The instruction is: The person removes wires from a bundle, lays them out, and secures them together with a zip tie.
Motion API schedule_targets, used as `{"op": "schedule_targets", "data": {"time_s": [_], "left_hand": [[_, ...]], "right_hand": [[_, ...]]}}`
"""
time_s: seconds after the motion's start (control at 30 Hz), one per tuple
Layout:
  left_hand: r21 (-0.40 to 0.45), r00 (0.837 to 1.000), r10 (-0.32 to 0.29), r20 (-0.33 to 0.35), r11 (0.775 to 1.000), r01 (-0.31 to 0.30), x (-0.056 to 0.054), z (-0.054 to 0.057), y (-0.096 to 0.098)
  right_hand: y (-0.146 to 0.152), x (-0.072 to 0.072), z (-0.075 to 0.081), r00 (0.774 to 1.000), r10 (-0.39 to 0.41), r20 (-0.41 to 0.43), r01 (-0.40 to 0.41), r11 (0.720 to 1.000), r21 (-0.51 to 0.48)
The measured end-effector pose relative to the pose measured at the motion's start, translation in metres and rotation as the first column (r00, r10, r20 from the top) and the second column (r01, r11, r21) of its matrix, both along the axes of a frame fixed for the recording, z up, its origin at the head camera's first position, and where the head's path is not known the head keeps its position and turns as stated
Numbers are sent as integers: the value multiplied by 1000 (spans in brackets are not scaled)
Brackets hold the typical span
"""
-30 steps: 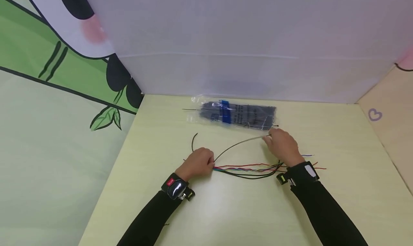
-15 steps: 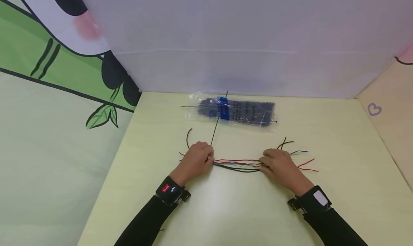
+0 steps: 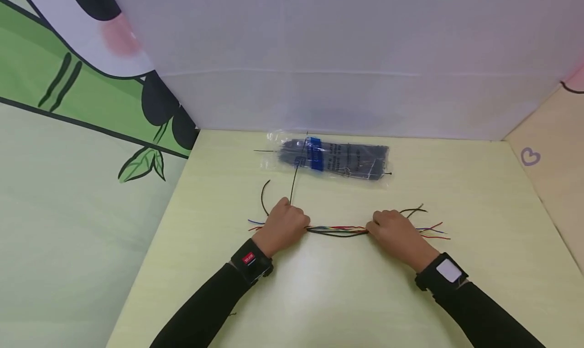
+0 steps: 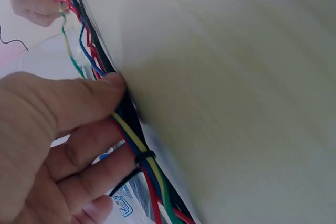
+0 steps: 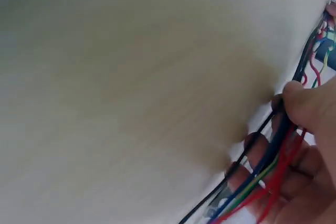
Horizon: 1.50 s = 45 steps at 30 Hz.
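Observation:
A bundle of thin wires [image 3: 337, 230], black, red, blue and yellow-green, stretches between my two hands above the table. My left hand [image 3: 284, 225] pinches it near its left end. In the left wrist view a black cable tie [image 4: 145, 157] circles the wires just past the thumb, and its long tail [image 3: 294, 183] sticks up and away from the left hand in the head view. My right hand [image 3: 396, 236] pinches the bundle toward the other end, where loose wire ends [image 3: 433, 230] fan out. In the right wrist view the wires [image 5: 273, 156] run under the thumb and across the fingers.
Behind the hands lies a clear plastic bag [image 3: 333, 158] of dark cable ties with a blue label. One loose tie end pokes out on its left. A white cloth backdrop [image 3: 347, 59] rises at the table's [image 3: 456, 185] far edge.
The right hand let go of the cable tie's tail, came down and took hold of the wires' right part. The tail now points away from the left hand. The wires are drawn closer together.

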<state>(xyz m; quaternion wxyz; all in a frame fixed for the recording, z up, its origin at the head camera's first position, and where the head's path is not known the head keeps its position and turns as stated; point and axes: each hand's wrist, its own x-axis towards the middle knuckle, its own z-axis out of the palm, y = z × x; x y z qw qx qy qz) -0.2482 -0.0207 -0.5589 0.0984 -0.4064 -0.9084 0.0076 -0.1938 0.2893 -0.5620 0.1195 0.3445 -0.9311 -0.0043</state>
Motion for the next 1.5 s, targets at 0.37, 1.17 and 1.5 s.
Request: {"op": "schedule_targets", "data": {"time_s": [0.37, 1.17, 1.5], "left_hand": [[-27, 999, 31, -21, 999, -32, -21, 5, 2], [-36, 989, 79, 122, 996, -75, -23, 4, -4], [-44, 988, 96, 120, 995, -91, -24, 6, -2]], "right_hand": [[14, -12, -2, 921, -231, 313, 220, 973, 71], [41, -13, -2, 858, -251, 448, 285, 958, -10], [49, -10, -1, 910, -174, 376, 232, 966, -114]]}}
